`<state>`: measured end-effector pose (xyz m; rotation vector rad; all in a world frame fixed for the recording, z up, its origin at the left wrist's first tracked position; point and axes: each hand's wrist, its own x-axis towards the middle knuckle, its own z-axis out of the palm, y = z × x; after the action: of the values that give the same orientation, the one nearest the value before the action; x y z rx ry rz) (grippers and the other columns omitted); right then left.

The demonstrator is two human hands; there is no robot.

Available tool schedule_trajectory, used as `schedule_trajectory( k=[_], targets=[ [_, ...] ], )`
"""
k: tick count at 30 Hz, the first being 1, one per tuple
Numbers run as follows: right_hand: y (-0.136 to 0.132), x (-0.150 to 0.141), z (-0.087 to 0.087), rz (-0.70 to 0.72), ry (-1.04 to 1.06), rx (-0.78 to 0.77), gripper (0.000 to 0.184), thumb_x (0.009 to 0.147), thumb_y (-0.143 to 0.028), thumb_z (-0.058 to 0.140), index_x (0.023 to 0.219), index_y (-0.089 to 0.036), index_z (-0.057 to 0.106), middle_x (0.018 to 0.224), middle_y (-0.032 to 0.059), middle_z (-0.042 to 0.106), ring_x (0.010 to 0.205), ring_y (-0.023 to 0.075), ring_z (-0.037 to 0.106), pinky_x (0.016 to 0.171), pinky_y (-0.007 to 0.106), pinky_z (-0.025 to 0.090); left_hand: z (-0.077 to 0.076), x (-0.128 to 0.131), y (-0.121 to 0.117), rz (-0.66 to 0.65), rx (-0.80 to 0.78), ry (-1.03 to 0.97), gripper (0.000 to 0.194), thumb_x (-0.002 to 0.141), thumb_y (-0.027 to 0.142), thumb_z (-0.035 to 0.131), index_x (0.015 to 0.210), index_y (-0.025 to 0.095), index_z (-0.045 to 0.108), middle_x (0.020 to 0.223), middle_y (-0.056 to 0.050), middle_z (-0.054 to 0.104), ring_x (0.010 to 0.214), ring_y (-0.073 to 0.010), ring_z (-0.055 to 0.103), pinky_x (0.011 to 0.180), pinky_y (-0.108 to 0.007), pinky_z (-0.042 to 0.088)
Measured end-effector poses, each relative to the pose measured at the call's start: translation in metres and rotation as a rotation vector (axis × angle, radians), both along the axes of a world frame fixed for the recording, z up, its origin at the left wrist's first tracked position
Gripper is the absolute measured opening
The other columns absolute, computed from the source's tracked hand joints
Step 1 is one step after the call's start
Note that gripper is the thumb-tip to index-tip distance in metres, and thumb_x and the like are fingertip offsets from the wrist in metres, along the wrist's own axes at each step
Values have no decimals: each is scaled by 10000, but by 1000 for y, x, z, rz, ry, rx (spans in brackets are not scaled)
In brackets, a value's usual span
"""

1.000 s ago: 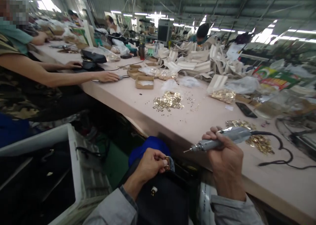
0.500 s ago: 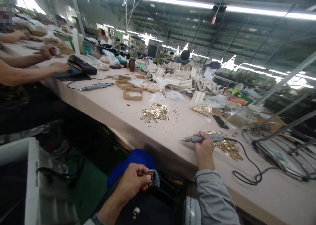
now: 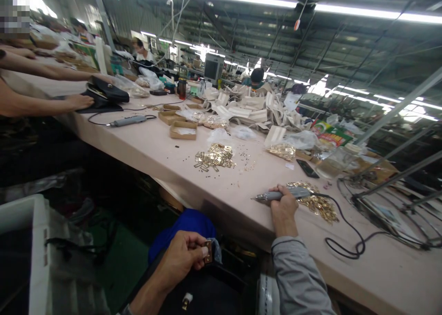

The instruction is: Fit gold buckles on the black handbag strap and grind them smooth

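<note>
My left hand (image 3: 179, 259) pinches a small gold metal clasp (image 3: 207, 251) against a black bag (image 3: 214, 292) on my lap, below the table edge. My right hand (image 3: 283, 207) rests on the pink table (image 3: 165, 149), closed round a grey electric screwdriver (image 3: 276, 195) that lies level, tip pointing left; its black cable (image 3: 348, 241) loops off to the right. A heap of gold fittings (image 3: 317, 204) lies just right of that hand. A second heap of gold fittings (image 3: 214, 157) with scattered small screws sits farther out.
A black phone (image 3: 307, 169) lies beyond the right heap. Small cardboard boxes (image 3: 183, 130), plastic bags and a pile of cream straps (image 3: 255, 107) fill the back. A co-worker's arms (image 3: 41, 104) hold a black bag (image 3: 107, 94) at left, near another screwdriver (image 3: 126, 120). A white crate (image 3: 34, 255) stands lower left.
My right hand carried the screwdriver from above my lap out onto the table and now rests there. The view tilted up. The co-worker let go of the other screwdriver.
</note>
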<state>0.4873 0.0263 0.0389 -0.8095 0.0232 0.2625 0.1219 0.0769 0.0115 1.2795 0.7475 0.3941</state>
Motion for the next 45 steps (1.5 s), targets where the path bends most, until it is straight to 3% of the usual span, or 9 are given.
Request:
schedule_trajectory(
  k=[7, 19, 29, 45],
  targets=[
    [-3, 7, -9, 25, 18, 14, 342, 652, 0, 698, 880, -174, 512, 790, -47, 577, 609, 83, 552, 609, 250, 564, -8, -2, 2, -10, 12, 3, 285, 686, 356, 765, 802, 95, 761, 624, -73, 734, 519, -154, 622, 521, -261, 497],
    [-9, 16, -21, 77, -36, 48, 316, 694, -70, 696, 912, -192, 502, 844, -50, 560, 653, 83, 555, 667, 251, 579, 0, -4, 3, -28, 15, 14, 318, 683, 375, 785, 808, 84, 753, 636, -75, 726, 543, -162, 626, 539, -269, 499],
    [-9, 15, -20, 65, -21, 67, 339, 684, -41, 684, 918, -195, 493, 830, -56, 565, 632, 80, 555, 661, 260, 583, 9, -7, -1, -13, 13, 10, 291, 682, 363, 776, 799, 97, 750, 638, -67, 731, 522, -148, 614, 536, -263, 494],
    [-3, 11, -19, -36, -13, 43, 324, 663, -56, 720, 876, -184, 513, 800, -56, 576, 633, 93, 574, 659, 270, 604, 7, -8, -4, -8, 15, 14, 325, 652, 389, 777, 787, 96, 735, 610, -64, 716, 505, -148, 603, 526, -268, 484]
  ],
)
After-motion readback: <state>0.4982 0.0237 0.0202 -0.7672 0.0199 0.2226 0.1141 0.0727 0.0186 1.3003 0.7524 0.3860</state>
